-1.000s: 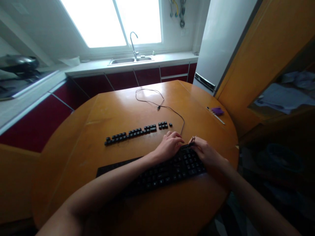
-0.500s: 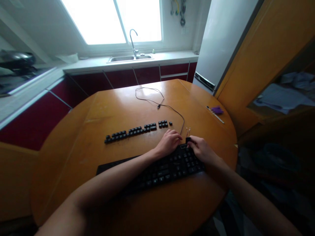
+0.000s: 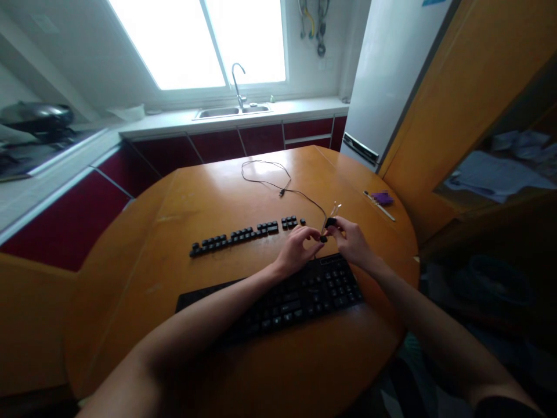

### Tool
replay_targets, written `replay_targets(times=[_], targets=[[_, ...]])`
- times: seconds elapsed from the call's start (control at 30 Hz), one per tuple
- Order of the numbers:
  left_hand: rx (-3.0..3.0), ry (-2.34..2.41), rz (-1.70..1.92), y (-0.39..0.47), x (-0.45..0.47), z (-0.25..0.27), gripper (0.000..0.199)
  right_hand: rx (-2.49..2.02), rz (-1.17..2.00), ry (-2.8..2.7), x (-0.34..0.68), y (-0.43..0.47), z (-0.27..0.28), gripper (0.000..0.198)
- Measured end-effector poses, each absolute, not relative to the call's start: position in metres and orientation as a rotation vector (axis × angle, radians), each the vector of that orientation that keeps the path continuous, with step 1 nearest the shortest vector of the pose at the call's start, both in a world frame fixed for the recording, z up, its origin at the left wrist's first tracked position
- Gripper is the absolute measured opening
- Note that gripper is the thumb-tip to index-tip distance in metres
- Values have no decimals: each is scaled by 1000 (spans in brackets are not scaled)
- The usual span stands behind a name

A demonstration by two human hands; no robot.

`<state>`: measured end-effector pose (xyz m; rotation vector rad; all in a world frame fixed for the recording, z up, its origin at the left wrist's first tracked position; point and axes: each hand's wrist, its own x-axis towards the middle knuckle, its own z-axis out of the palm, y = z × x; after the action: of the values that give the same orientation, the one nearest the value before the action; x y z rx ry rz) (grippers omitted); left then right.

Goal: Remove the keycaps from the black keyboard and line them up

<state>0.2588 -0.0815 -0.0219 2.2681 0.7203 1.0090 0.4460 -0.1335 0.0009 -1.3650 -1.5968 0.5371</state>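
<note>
Over the top right of the black keyboard [image 3: 304, 293], my right hand [image 3: 353, 241] grips a keycap puller [image 3: 331, 222]; its wire prongs point up and away. Close beside it, my left hand [image 3: 296, 251] pinches a small black keycap [image 3: 323, 238] between thumb and index finger. Both hands are raised off the keys, fingertips nearly meeting. Behind the keyboard, removed keycaps [image 3: 248, 234] lie in rows, with a single keycap [image 3: 303, 222] at their right end. My left forearm hides much of the keyboard's left and middle.
A looped cable [image 3: 266, 183] with its plug lies on the far half of the wooden table [image 3: 143, 249]. Near the right edge are a thin white brush-like stick [image 3: 383, 209] and a purple item [image 3: 383, 198]. Beyond stand a sink counter [image 3: 174, 125] and a fridge [image 3: 383, 87].
Both hands have lifted from the keyboard's top right corner. The puller has risen with my right hand, and a keycap now shows in my left fingertips. The view has tilted slightly.
</note>
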Motion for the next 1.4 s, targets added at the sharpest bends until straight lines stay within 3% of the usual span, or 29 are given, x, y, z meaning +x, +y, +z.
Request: replay_targets(times=[0.2,0.37,0.57,0.8,0.97,1.1,1.4], targets=[[2279,789,1053,-73,254,-26,11,-1258,475,-1792,437,-119,4,16],[2294,797,1000,-72,252,-28,10,-1300,506,-1646,432,-122,-10,16],[2357,847,978,-78,255,-29,25,-1322,664,-1521,432,-125,-21,16],[2741,865,859,-88,252,-22,24,-1359,591,-1540,432,-127,-27,18],[2608,830,911,-88,251,-16,16,-1339,626,-1512,430,-128,-25,19],[2445,1039,995,-67,258,-11,13,-1324,594,-1367,436,-123,-24,25],[2459,1429,641,-10,282,-23,12,-1330,490,-1216,453,-113,-31,29]])
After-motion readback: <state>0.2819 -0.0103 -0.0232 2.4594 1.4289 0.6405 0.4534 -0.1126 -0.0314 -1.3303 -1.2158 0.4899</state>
